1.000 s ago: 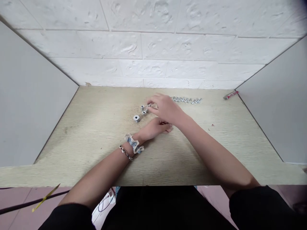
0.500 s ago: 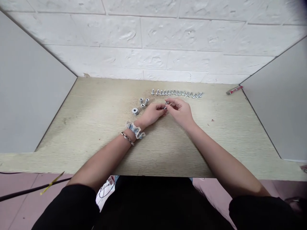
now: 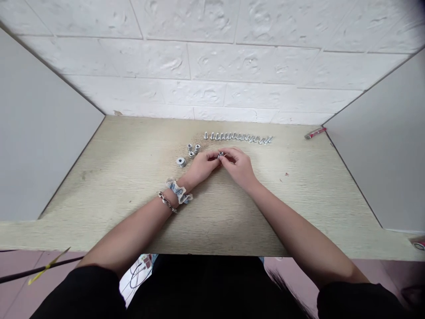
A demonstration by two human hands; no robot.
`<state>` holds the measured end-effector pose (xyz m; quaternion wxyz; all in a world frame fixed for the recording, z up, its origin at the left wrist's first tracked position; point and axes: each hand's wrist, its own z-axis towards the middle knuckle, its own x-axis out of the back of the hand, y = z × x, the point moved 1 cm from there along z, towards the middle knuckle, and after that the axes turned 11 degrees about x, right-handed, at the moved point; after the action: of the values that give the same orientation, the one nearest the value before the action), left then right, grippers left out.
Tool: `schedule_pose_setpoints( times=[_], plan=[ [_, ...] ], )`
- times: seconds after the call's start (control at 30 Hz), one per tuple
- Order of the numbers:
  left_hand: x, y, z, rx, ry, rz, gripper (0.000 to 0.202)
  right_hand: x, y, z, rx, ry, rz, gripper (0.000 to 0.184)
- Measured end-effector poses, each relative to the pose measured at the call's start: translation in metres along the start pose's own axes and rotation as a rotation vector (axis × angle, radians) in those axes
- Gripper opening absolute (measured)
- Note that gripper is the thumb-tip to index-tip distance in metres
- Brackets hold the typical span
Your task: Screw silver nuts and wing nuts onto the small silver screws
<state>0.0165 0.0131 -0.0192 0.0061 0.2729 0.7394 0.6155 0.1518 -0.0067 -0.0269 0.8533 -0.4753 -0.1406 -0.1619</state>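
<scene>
My left hand (image 3: 203, 167) and my right hand (image 3: 241, 168) meet fingertip to fingertip above the table, both closed in a pinch. Between them is a small shiny metal fastener (image 3: 221, 155); the fingers cover most of it, so its exact kind does not show. Just left of my left hand stand several threaded insert nuts (image 3: 189, 147), grouped closely. Nearer to me sits a wider, flanged metal piece (image 3: 181, 162) with a dark hole in its top. Behind my hands, silver bolts (image 3: 229, 136) are lined up in a long row.
A pale wooden tabletop (image 3: 116, 177) ends at a white brick-patterned wall (image 3: 212, 66). Grey panels close off the left side (image 3: 43, 133) and right side (image 3: 375, 146). A red-and-silver tool (image 3: 315, 133) lies at the back right. Brown crumbs are scattered near the bolts.
The camera view has shifted, so everything sits slightly lower and further left. My hands stay together on the small fastener, with the fingers slightly rearranged. The bolts and insert nuts have not moved.
</scene>
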Motion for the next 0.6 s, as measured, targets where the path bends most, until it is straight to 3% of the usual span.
schedule_pose_setpoints(
  times=[0.3, 0.43, 0.6],
  plan=[
    [-0.0004, 0.0026, -0.0032, -0.012, 0.021, 0.000, 0.030, 0.0027, 0.0032, 0.0011, -0.127, 0.004, 0.059, 0.015],
    [-0.0001, 0.0033, -0.0041, -0.016, 0.019, 0.052, 0.027, 0.0038, 0.0038, 0.0017, -0.196, 0.009, 0.024, 0.022],
    [0.0003, 0.0042, -0.0051, -0.049, -0.041, 0.051, 0.023, -0.0019, 0.0041, 0.0019, -0.070, -0.003, -0.094, 0.039]
  ],
)
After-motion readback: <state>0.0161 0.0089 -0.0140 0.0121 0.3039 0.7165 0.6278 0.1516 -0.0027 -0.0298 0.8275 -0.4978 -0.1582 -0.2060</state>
